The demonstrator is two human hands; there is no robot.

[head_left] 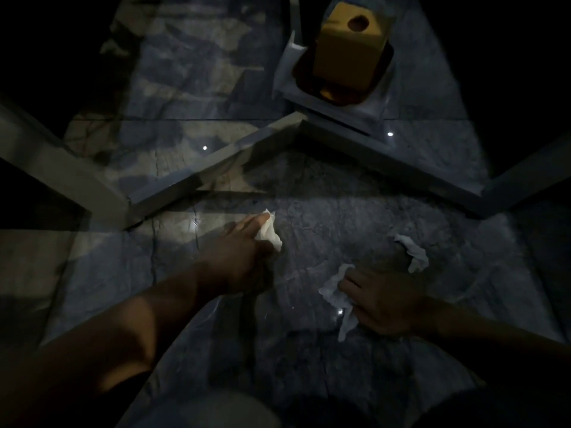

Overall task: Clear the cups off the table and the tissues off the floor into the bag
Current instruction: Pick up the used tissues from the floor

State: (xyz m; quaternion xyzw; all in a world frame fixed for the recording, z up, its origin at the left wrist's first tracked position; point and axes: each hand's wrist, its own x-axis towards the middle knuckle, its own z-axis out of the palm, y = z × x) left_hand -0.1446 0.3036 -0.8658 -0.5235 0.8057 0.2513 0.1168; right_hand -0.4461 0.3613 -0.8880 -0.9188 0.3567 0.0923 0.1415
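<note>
The scene is dim. My left hand (239, 257) reaches low over the grey marble floor and is closed on a crumpled white tissue (269, 231) that sticks out past its fingers. My right hand (381, 301) grips a second white tissue (336, 293), whose loose end hangs down toward the floor. A third crumpled tissue (414, 253) lies on the floor just beyond my right hand, apart from it. No cups and no bag are visible.
A yellow tissue box (349, 50) stands on a low shelf (327, 106) at the top. Pale metal frame bars (216, 162) cross the floor in a V ahead of my hands. The frame's edges are dark.
</note>
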